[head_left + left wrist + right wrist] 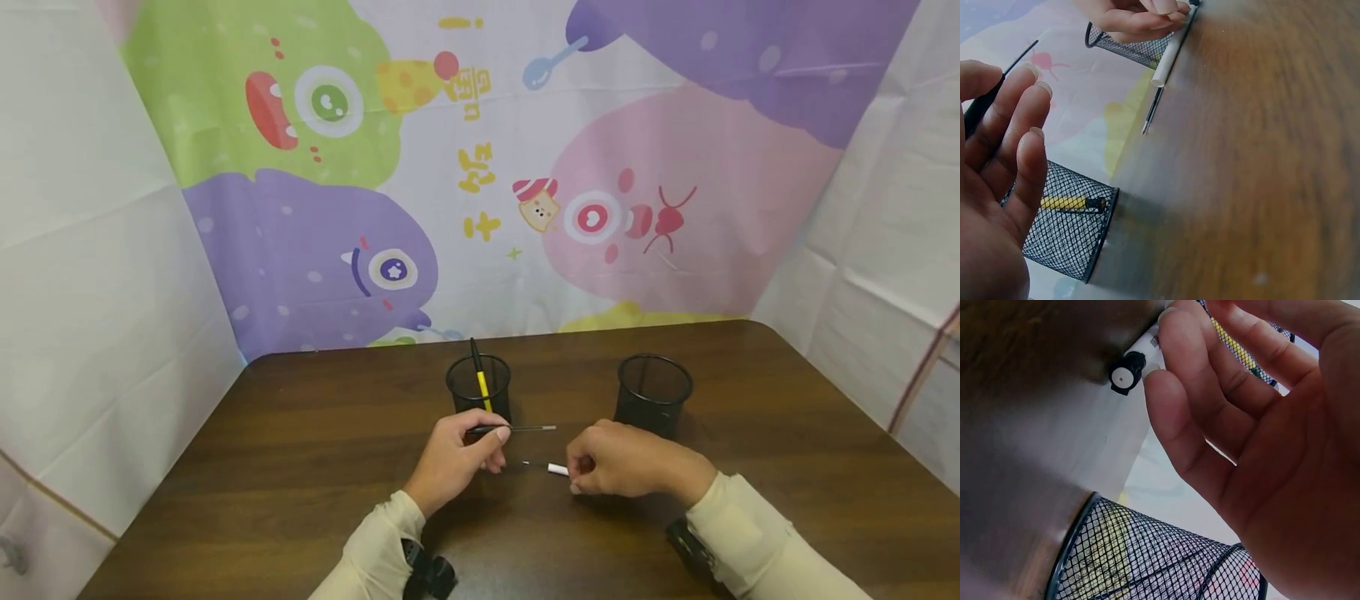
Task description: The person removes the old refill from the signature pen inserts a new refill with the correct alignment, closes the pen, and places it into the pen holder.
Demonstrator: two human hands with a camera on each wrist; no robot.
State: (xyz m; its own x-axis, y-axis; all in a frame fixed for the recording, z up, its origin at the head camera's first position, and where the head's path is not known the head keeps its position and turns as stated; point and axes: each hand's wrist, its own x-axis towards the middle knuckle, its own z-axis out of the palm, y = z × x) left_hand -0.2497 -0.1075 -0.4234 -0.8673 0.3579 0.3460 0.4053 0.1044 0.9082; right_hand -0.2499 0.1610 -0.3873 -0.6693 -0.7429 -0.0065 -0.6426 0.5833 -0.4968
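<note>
Left hand [457,454] pinching slim black tool [531,428], right hand [633,458] part-hiding white pen [557,469], grip there unclear

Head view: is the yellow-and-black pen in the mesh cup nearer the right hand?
No, the yellow-and-black pen stands in the other mesh cup, beyond the left hand.

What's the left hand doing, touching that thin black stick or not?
Touching: the left wrist view shows the left hand pinching the thin black stick between thumb and fingers.
</note>
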